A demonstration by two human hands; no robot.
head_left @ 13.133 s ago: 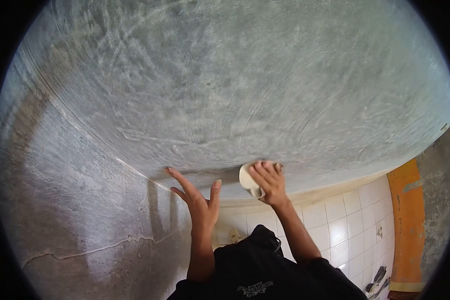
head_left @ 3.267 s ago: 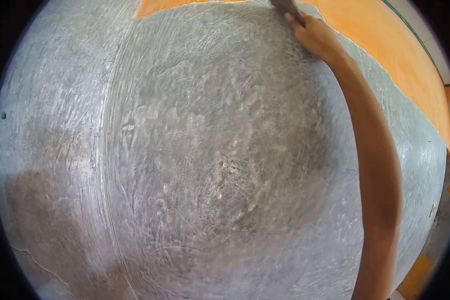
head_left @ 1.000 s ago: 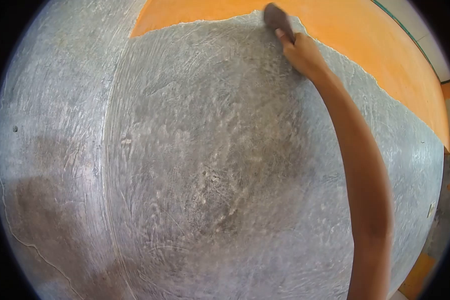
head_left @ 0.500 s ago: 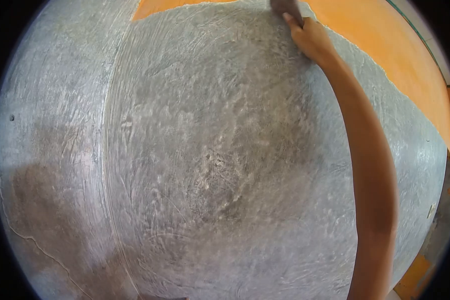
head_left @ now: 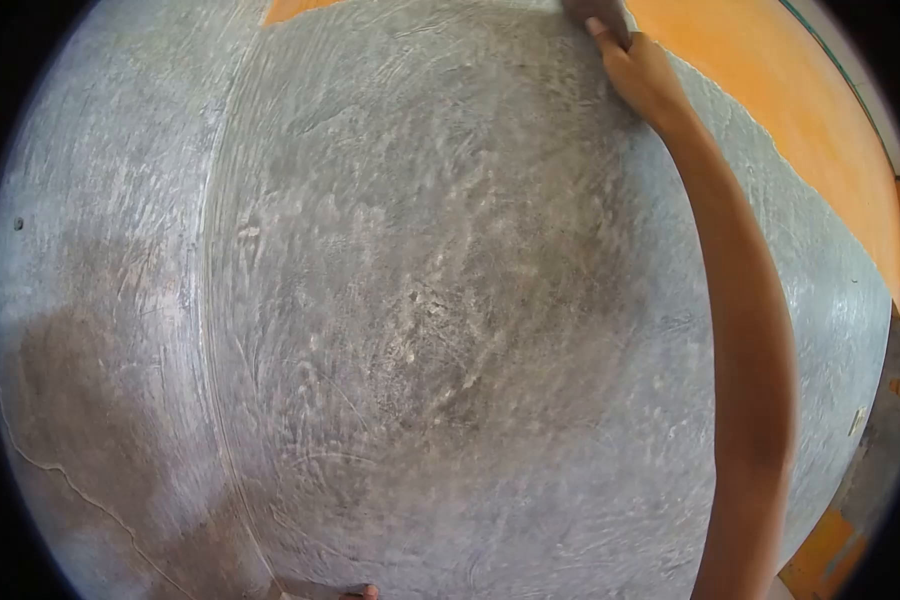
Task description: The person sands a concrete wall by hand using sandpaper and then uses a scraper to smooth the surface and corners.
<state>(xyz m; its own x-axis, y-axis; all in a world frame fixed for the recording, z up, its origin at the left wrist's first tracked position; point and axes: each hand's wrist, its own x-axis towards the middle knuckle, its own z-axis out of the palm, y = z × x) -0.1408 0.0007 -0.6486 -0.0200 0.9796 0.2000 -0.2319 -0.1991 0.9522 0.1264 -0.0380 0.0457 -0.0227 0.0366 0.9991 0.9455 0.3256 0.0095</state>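
My right hand (head_left: 645,75) is raised at the top of the view, its fingers closed round a dark, flat, trowel-like tool (head_left: 598,18). The tool is held at the wall, near the border between grey and orange; its upper end is cut off by the frame. The grey skim-coated wall (head_left: 450,300) fills most of the view, with swirled, streaky marks. At the bottom edge only a fingertip or two of my left hand (head_left: 362,592) show, beside a thin dark edge (head_left: 315,586). What that edge belongs to, and whether the hand grips it, is hidden.
An orange painted area (head_left: 770,110) borders the grey coat at the upper right. To the left runs a vertical ridge (head_left: 205,270), with a crack (head_left: 65,472) and a small dark hole (head_left: 18,224) beyond it. A small pale fitting (head_left: 858,421) sits at the right.
My right hand and the tool have shifted slightly right and down in view. Fingertips of my left hand and more of the dark edge have come into view at the bottom.
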